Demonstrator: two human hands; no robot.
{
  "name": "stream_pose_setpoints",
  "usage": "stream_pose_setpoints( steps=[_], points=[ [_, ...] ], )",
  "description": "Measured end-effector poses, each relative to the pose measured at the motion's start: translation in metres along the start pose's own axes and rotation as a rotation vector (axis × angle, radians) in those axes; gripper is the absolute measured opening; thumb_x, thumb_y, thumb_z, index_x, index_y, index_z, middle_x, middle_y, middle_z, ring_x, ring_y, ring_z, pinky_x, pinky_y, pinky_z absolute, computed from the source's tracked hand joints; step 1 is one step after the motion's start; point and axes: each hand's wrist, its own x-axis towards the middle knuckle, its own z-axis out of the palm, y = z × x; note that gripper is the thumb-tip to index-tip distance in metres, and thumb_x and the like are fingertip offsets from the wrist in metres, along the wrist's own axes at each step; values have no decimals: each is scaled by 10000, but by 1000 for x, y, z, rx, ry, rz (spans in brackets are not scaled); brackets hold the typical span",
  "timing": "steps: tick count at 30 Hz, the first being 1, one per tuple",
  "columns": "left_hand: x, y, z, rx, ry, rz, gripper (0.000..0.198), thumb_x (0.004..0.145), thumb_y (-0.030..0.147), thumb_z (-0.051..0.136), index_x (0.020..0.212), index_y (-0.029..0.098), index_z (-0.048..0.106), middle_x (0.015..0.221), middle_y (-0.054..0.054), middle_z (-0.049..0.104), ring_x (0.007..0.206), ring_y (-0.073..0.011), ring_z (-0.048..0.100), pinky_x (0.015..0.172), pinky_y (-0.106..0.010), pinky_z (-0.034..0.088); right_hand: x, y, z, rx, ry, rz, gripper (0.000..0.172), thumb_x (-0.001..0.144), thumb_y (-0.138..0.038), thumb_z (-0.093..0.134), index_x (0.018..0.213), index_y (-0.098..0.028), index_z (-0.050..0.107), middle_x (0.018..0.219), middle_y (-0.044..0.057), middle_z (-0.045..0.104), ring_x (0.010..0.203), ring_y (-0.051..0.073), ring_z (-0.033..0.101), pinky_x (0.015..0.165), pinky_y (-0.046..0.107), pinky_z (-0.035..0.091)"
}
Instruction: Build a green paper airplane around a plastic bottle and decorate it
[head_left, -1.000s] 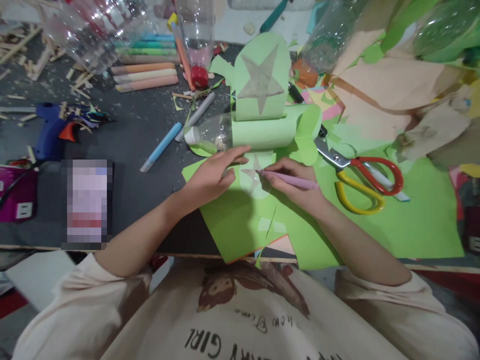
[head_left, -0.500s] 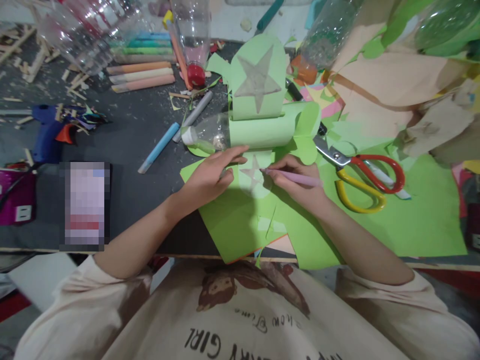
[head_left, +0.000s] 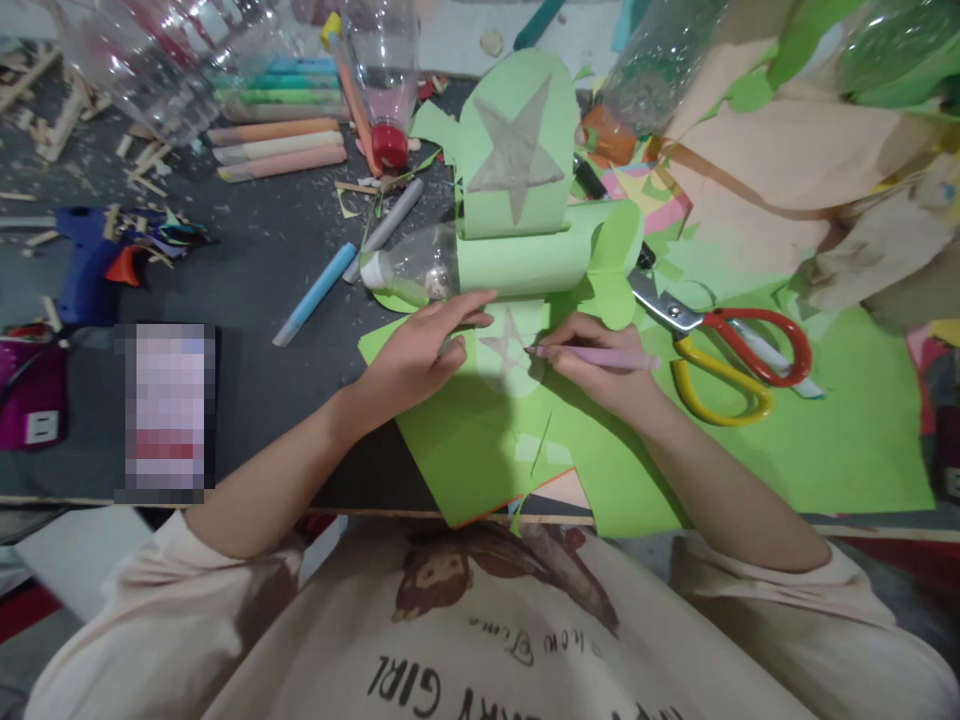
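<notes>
Presently the right hand (head_left: 592, 365) is pinching a lilac marker (head_left: 600, 357) in a closed grip, its long axis lying left to right, tip touching the star outline (head_left: 508, 352) on the green paper (head_left: 465, 450); the left hand (head_left: 420, 355) is pressing flat, fingers spread, just left of that star; scissors (head_left: 720, 365) are lying right on the worktop (head_left: 247, 270).

Paper sheet (head_left: 480, 450) lies at the near table edge, star outline (head_left: 510, 352) on it. Left hand (head_left: 420, 355) left of star, right hand (head_left: 600, 370) with marker (head_left: 596, 356) right of it. Scissors (head_left: 720, 360) further right. Bottle (head_left: 412, 270) just behind. Glue gun (head_left: 90, 260) far left.
</notes>
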Motion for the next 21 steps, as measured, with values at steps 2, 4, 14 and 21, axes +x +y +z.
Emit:
stream_pose_setpoints(
  steps=[2, 4, 14, 21],
  points=[
    [0, 1, 0, -1, -2, -5, 579, 839, 107, 367, 1404, 188, 460, 1257, -65, 692, 1201, -201, 625, 1045, -358, 473, 0, -1, 0, 1, 12, 11, 111, 767, -217, 630, 659, -225, 607, 668, -11, 700, 620, 155, 639, 591, 275, 500],
    [1, 2, 0, -6, -7, -13, 580, 836, 106, 369, 1400, 194, 465, 1253, -60, 694, 1200, -199, 625, 1048, -355, 471, 0, -3, 0, -13, 12, 13, 93, 792, -235, 632, 699, -225, 635, 669, -8, 689, 614, 152, 623, 574, 272, 484],
    [1, 2, 0, 12, -11, -49, 584, 840, 113, 369, 1405, 219, 468, 1249, -45, 698, 1189, -195, 633, 1048, -352, 471, -1, 0, 0, 12, 50, 30, 133, 748, -225, 630, 618, -241, 601, 594, -22, 663, 528, 141, 565, 487, 261, 443],
    [1, 0, 0, 2, -19, -1, 573, 850, 127, 370, 1412, 201, 453, 1261, -69, 688, 1179, -208, 640, 1043, -370, 473, -5, -1, 2, -54, 25, -89, 143, 776, -235, 604, 634, -231, 598, 583, -24, 649, 491, 119, 526, 465, 247, 399]
  ],
)
